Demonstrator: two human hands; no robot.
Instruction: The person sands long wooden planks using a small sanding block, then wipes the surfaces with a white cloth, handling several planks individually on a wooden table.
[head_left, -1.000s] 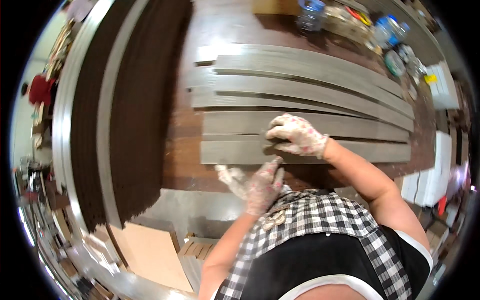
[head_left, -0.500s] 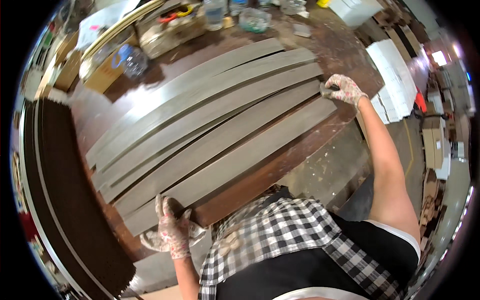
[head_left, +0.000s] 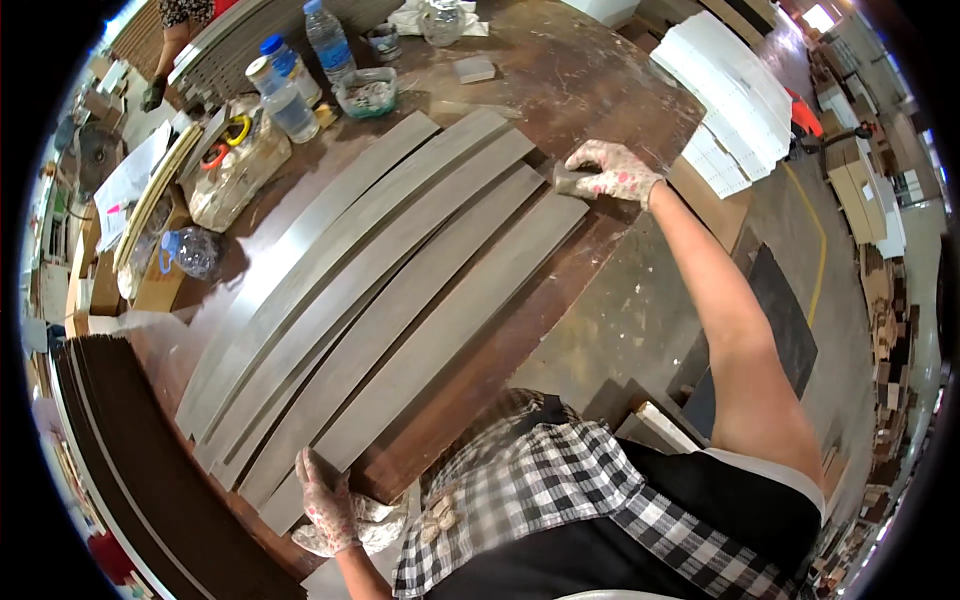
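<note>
Several long grey boards [head_left: 440, 320] lie side by side on a dark brown table, slanting from near left to far right. My gloved right hand [head_left: 615, 175] pinches a small grey block [head_left: 572, 183] at the far end of the nearest board. Resting by that board's near end, my gloved left hand [head_left: 328, 500] has its fingers stretched out. A bunched pale cloth [head_left: 378, 525] with a floral print sits against its palm; whether the hand grips it is hidden. Both gloves are white with red flowers.
Plastic bottles [head_left: 328, 45], a green-rimmed tub [head_left: 367, 93] and a wrapped bundle with scissors [head_left: 238, 165] stand along the table's far left. A stack of dark boards [head_left: 140, 450] is at my left. White sheets [head_left: 725, 95] are piled beyond the table's right edge.
My view has swung, so the table and boards appear steeper and further left. Both hands stay near the same ends of the nearest board, the right still holding the small grey block.
</note>
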